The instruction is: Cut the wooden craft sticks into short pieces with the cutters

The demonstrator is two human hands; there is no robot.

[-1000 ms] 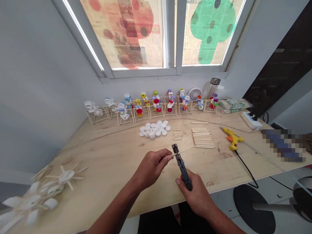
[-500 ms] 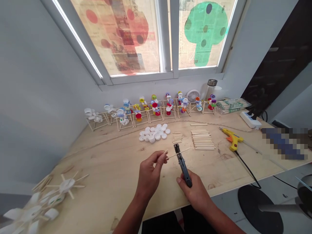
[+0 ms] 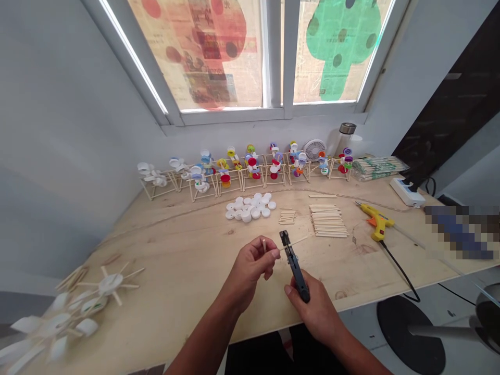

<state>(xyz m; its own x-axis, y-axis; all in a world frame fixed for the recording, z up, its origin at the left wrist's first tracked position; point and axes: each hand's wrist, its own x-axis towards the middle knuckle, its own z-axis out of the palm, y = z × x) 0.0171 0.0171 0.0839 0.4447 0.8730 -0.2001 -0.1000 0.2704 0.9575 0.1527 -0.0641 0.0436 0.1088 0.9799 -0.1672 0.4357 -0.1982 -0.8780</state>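
Observation:
My left hand (image 3: 255,265) is closed, pinching a thin wooden stick (image 3: 299,241) between thumb and finger. A short stick piece (image 3: 264,245) also pokes up from its fingers. Wrapped round the handles of dark pliers (image 3: 296,268) is my right hand (image 3: 312,302). The pliers point away from me, and the stick crosses their jaws, its free end reaching out to the right. Whether the jaws bite into it I cannot tell. Beyond the hands lie a small pile of short sticks (image 3: 287,216) and a larger pile of longer sticks (image 3: 328,221).
White bottle caps (image 3: 255,207) lie grouped on the wooden table (image 3: 187,271). Stick frames with coloured cap wheels (image 3: 252,169) line the wall. A yellow glue gun (image 3: 377,221) and a power strip (image 3: 407,192) are at right. Cap-and-stick wheels (image 3: 111,285) lie at left.
My left hand has shifted slightly right, closer to the pliers, and its grip on the stick has changed. The short piece now stands more upright. The view has tilted a little.

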